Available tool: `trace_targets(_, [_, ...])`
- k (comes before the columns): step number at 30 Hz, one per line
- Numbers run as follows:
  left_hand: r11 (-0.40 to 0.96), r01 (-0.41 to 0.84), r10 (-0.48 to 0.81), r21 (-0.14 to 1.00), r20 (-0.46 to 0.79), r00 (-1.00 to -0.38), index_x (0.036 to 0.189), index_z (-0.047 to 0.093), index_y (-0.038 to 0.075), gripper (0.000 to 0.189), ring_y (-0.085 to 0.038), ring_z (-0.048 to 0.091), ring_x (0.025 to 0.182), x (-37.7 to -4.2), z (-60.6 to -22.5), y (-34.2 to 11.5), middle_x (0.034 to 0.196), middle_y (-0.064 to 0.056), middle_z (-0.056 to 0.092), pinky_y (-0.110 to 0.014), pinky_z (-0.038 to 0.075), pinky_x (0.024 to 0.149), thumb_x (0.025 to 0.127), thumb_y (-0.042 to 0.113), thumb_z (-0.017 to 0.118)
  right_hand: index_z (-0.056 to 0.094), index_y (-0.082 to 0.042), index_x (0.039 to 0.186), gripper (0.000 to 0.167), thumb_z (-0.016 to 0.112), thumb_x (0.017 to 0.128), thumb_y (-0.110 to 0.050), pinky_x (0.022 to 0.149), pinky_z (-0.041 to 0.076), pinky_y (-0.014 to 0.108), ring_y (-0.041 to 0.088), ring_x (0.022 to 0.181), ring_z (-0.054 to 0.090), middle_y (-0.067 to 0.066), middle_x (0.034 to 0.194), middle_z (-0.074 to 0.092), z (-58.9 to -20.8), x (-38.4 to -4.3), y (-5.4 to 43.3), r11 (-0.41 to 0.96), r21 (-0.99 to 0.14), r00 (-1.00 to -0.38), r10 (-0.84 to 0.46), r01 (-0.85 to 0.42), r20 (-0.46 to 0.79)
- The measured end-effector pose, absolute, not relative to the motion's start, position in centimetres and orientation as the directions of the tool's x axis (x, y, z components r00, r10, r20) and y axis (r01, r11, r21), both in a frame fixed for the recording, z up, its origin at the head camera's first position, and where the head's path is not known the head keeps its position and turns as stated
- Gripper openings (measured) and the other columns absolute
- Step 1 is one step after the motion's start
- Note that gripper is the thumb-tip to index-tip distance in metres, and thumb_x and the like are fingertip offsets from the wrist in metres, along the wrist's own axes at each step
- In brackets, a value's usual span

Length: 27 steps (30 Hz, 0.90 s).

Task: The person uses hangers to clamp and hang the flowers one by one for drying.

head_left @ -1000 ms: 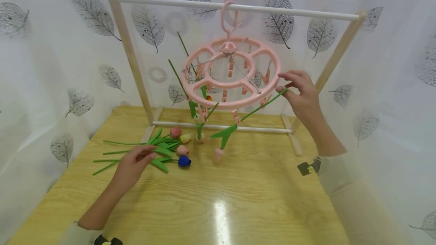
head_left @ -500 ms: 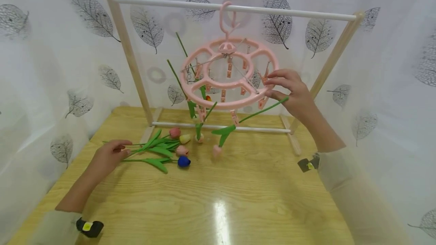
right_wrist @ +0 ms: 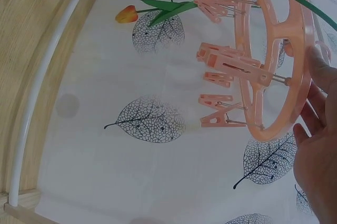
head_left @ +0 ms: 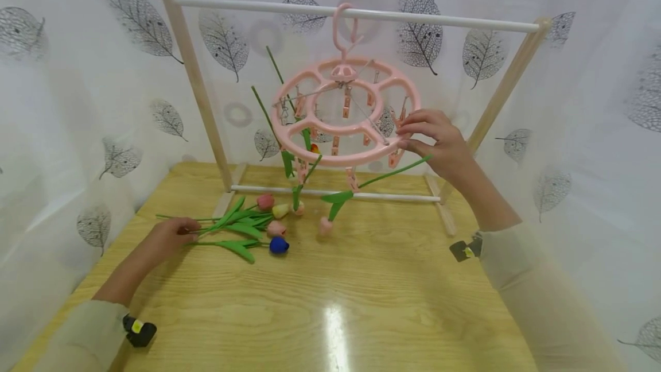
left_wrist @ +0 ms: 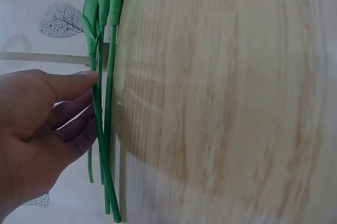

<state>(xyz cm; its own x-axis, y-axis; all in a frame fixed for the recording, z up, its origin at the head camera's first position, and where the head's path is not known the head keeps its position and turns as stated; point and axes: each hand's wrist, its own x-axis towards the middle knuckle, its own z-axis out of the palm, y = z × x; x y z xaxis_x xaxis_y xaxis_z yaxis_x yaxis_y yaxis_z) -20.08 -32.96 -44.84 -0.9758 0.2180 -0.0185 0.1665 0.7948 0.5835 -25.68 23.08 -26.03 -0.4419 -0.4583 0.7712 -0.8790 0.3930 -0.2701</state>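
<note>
My right hand point(head_left: 434, 136) pinches the right rim of a pink round clip hanger point(head_left: 338, 160), thumb and fingers about the ring. Just below that hand, a green stem slants down to a pink tulip point(head_left: 326, 226), clipped head-down on the hanger. Other tulips hang from it too, one with an orange-yellow head point(right_wrist: 126, 14). On the table's left side lie several artificial tulips, with a blue head point(head_left: 279, 245), a yellow one point(head_left: 280, 210) and pink ones point(head_left: 276, 228). Among their stems point(left_wrist: 109, 103), my left hand point(head_left: 167, 238) pinches one between thumb and fingers.
A wooden stand with a white top bar point(head_left: 248, 4) carries the hanger by its hook point(head_left: 338, 27). Several pink clothespins point(right_wrist: 239, 66) dangle under the ring. A white lower bar point(head_left: 403, 196) crosses behind the tulips. Leaf-print sheeting surrounds the wooden table point(head_left: 392, 297).
My left hand has moved left from the tulip leaves to the stems. My right hand has moved left onto the hanger's rim, and the hanger has shifted slightly left with its hanging tulips.
</note>
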Motion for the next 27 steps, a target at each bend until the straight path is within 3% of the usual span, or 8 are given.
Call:
trace_targets(10, [0.818,0.178,0.237,0.547,-0.038,-0.971,0.119,0.067,-0.008,0.026,-0.043,0.064,0.104,-20.8,-45.2,-32.9,0.113,-0.025,0.068,-0.052,0.054,0.084,0.098,0.006,0.063,0.076,0.001,0.102,0.027,0.081,0.075,0.003,0.107,0.039,0.027,0.027,0.117,0.055,0.018,0.115,0.067,-26.2,-26.0,23.0,0.386,-0.271,-0.437,-0.456,-0.882,0.775])
trace_targets(16, [0.822,0.196,0.229,0.535,0.004,-0.973,0.119,0.068,-0.005,0.024,-0.045,0.063,0.108,-20.5,-44.8,-33.0,0.118,-0.026,0.067,-0.052,0.055,0.085,0.098,0.006,0.062,0.075,0.003,0.103,0.032,0.082,0.072,0.01,0.107,0.039,0.025,0.031,0.117,0.054,0.023,0.115,0.066,-26.4,-26.0,23.0,0.418,-0.258,-0.447,-0.456,-0.871,0.769])
trace_targets(27, [0.806,0.261,0.271,0.531,0.061,-0.961,0.113,0.07,-0.003,0.018,-0.038,0.067,0.099,-18.1,-43.1,-33.0,0.108,-0.019,0.071,-0.044,0.058,0.076,0.096,0.002,0.064,0.075,0.003,0.103,0.031,0.081,0.073,0.012,0.108,0.038,0.025,0.031,0.119,0.054,0.021,0.118,0.067,-26.4,-25.9,22.9,0.452,-0.285,-0.488,-0.436,-0.845,0.756])
